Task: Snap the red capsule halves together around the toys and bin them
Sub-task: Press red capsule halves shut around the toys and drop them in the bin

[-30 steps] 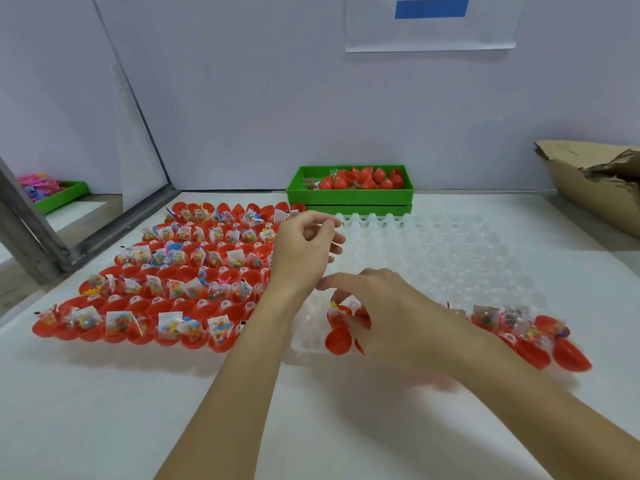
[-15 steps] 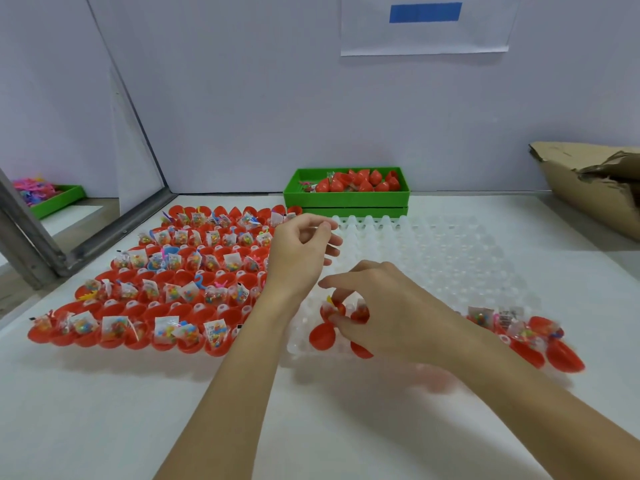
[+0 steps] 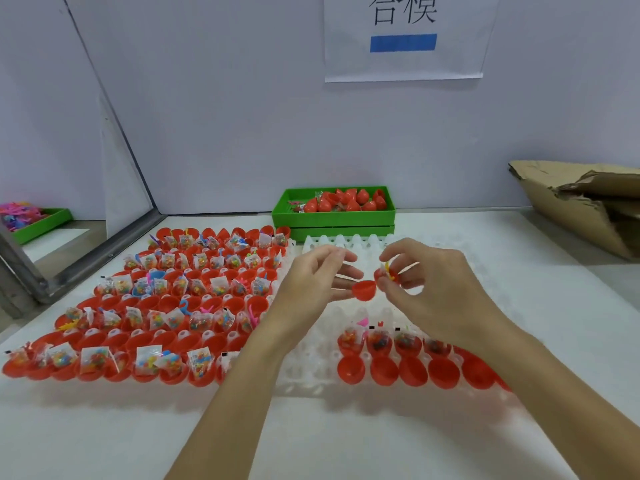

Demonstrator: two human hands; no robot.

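- Hovering above the clear dimpled tray, an empty red capsule half sits on the fingertips of the left hand, its hollow turned toward the other half.
- Just beside it, the right hand pinches the filled capsule half between thumb and fingers; a yellow toy piece and a bit of clear wrapper poke out of it. Whether the two halves touch cannot be told.
- Under the hands, the near edge of the clear tray holds a row of halves with bagged toys, and in front of them a row of empty red halves. The right forearm covers the right end of both rows.
- To the left lies a second tray of red halves, most carrying small bags of coloured toys; the left forearm crosses its near right corner.
- Behind the trays, against the wall, stands a green bin with closed red capsules inside.
- At far right a torn cardboard box rests on the white table.
- At far left, beyond a metal frame, another green tray holds pink and blue pieces.
- On the wall hangs a paper sign with a blue bar.
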